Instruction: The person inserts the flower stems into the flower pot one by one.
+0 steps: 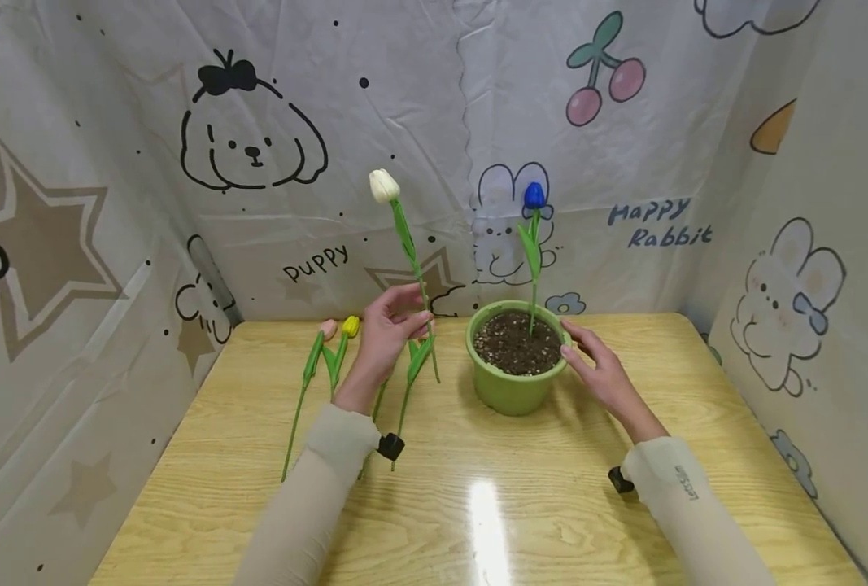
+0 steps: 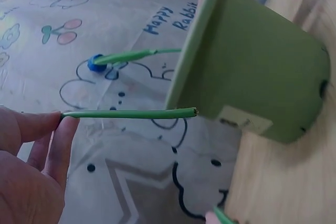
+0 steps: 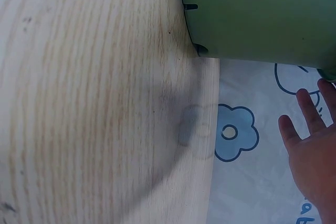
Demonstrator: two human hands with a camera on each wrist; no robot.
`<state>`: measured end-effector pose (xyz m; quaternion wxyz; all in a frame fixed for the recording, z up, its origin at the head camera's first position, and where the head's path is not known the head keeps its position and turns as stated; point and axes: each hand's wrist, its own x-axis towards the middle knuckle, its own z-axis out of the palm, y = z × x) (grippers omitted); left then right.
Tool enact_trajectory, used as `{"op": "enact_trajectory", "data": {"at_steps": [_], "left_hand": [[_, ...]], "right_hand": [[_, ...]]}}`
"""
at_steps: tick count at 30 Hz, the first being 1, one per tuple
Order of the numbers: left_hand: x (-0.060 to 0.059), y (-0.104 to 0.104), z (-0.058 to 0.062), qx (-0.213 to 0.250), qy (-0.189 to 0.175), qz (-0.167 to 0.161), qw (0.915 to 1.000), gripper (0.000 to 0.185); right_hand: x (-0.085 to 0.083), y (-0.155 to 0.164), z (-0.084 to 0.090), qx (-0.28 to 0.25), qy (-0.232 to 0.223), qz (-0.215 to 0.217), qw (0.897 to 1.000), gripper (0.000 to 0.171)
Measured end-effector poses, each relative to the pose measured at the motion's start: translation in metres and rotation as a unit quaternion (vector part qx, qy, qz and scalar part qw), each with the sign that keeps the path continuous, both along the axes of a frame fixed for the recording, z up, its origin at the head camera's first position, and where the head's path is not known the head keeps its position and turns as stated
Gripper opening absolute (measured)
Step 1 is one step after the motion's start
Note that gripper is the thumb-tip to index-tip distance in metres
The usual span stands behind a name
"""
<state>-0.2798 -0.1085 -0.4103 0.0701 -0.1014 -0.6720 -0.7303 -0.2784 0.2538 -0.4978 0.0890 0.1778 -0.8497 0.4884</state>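
Observation:
My left hand pinches the green stem of a white tulip, held upright just left of the green pot. In the left wrist view the stem runs from my fingers toward the pot, its cut end free. A blue tulip stands planted in the pot's soil. My right hand rests with straight fingers against the pot's right rim. In the right wrist view the fingers lie beside the pot wall.
A pink tulip and a yellow tulip lie on the wooden table left of my left hand, with more green stems under it. Cartoon-printed cloth walls close in the table on three sides.

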Motion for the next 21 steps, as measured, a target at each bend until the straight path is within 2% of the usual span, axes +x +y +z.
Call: {"op": "enact_trajectory", "data": {"at_steps": [8,13,21], "left_hand": [[-0.015,0.031,0.015,0.0,0.009,-0.002,1.0,0.044],[-0.024,0.046,0.016,0.01,0.03,-0.004,0.9995,0.044],[-0.038,0.061,0.019,0.041,0.03,-0.014,0.9986,0.046]], "right_hand": [[0.0,0.0,0.0,-0.003,-0.003,0.001,1.0,0.053],[0.0,-0.001,-0.003,-0.006,-0.01,0.004,1.0,0.053],[0.0,0.0,-0.002,-0.003,-0.011,-0.001,1.0,0.053]]}}
